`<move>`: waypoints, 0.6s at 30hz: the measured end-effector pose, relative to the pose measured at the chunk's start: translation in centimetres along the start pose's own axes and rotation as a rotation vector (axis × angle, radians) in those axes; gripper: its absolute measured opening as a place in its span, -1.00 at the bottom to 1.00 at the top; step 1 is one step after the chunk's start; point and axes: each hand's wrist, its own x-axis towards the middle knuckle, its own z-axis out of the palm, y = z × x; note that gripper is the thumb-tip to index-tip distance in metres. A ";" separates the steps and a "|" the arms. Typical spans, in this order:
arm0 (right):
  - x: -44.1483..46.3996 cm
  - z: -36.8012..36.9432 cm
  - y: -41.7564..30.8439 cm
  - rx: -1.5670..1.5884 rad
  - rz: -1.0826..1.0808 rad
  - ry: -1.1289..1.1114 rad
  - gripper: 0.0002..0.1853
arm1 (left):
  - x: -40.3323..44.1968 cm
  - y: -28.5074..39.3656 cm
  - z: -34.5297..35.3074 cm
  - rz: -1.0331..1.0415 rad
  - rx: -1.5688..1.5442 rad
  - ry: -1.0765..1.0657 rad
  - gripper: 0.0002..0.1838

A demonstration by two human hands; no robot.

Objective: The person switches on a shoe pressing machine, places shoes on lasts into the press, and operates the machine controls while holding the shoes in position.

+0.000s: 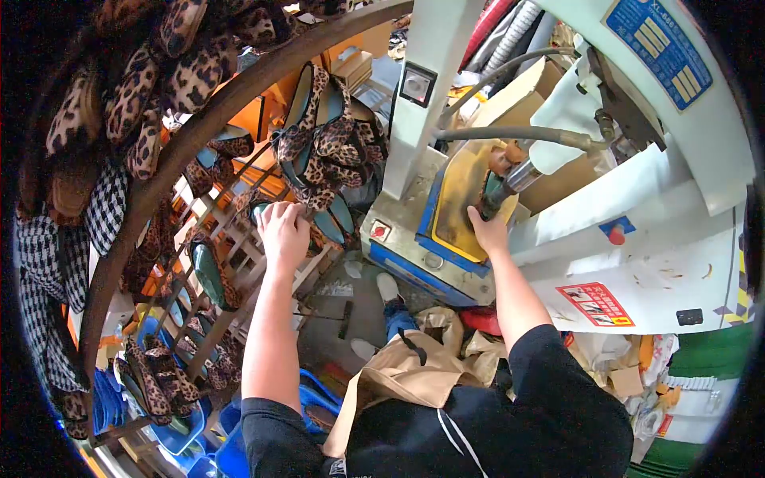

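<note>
On the left, my left hand (284, 231) is closed with its fingers curled down at the slatted rack, round the edge of a leopard-print shoe (259, 209) with a teal insole. Most of that shoe is hidden. My right hand (488, 231) reaches to the yellow pad (456, 209) of a pale press machine. Its thumb and fingers close round the end of a dark shoe with a teal part (494, 188), under the metal press rod (522, 177). Some of these fingers are out of sight behind the shoe.
A rack rail (239, 68) curves past my left arm, with leopard-print shoes (327, 135) and houndstooth shoes (52, 255) on the rack. Blue bins (179, 434) stand below. The machine has a red switch (380, 231), a red button (617, 234) and a hose (518, 134).
</note>
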 end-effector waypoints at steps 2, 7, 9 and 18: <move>0.3 -0.4 0.0 -0.039 0.001 -0.033 -0.25 | -0.1 -0.1 0.0 0.007 -0.011 0.006 -0.78; -0.3 0.0 -1.1 -0.078 0.099 -0.009 -0.21 | -0.1 0.2 0.3 0.020 0.026 0.037 -0.78; -0.4 0.8 -0.9 -0.085 0.121 0.042 -0.16 | -0.1 0.6 0.0 0.030 0.056 0.064 -0.77; -0.1 1.3 -1.4 -0.234 0.168 0.008 -0.02 | -0.6 0.4 0.1 0.029 0.030 0.042 -0.81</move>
